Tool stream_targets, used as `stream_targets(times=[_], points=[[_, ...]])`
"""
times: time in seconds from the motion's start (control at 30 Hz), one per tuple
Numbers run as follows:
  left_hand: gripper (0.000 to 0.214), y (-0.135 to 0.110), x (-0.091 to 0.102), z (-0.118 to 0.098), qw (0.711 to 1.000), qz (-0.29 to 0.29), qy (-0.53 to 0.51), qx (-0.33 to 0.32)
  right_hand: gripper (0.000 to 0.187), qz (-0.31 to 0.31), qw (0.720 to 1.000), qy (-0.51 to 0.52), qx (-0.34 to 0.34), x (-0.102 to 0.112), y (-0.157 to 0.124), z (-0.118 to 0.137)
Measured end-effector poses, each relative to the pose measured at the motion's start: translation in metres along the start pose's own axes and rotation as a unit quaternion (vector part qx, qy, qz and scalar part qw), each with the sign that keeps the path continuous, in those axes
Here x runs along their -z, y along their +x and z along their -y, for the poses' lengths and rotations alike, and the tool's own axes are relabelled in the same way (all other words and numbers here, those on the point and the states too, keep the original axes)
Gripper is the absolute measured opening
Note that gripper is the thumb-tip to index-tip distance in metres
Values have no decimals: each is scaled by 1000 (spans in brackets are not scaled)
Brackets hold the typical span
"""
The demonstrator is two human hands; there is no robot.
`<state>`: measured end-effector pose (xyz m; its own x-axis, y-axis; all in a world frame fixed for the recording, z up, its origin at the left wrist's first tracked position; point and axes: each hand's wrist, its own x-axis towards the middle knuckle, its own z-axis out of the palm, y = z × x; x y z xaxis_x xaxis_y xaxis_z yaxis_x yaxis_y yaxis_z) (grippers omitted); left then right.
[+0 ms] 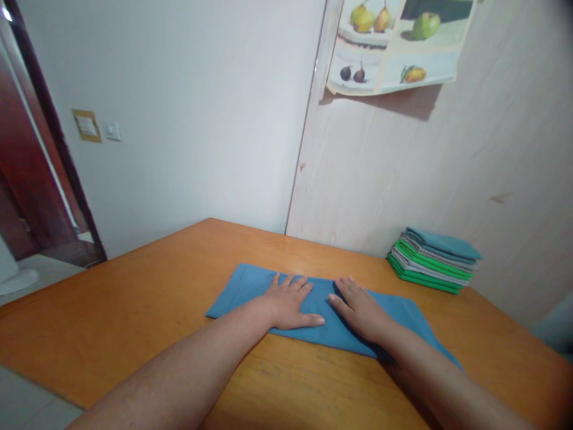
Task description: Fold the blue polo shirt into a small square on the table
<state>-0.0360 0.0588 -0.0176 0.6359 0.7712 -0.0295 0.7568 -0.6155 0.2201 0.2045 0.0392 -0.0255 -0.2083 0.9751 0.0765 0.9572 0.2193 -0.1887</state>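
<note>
A blue cloth (244,292), folded into a long strip, lies flat on the orange wooden table (134,322). My left hand (289,301) rests palm down on the middle of the cloth, fingers stretched out and slightly spread. My right hand (360,307) lies flat on the cloth just to the right of it, fingers extended, the two thumbs nearly meeting. Neither hand holds anything.
A stack of several folded cloths (432,260), green, grey and blue, sits at the table's far right by the wall. A fruit poster (394,45) hangs above. A light switch (87,125) and a dark door frame (40,149) are at the left.
</note>
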Motion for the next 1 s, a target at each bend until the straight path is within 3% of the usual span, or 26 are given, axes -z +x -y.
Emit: stream_targets(times=[0.1,0.27,0.57,0.8,1.0], points=[[109,0,1,-1,1000,-3,-1,-2,86,-13,1000,6,21,-5,7,17],[110,-2,1,-2,1000,-8,-2,0,82,36,999,-2,15,-20,9,29],[105,0,-5,11,998,-54,0,40,80,36,999,-7,1,-20,8,29],[105,2,-7,12,997,-51,20,52,82,27,999,28,7,-14,6,31],[108,1,-5,11,997,-50,18,50,88,11,999,29,-25,-7,-5,12]])
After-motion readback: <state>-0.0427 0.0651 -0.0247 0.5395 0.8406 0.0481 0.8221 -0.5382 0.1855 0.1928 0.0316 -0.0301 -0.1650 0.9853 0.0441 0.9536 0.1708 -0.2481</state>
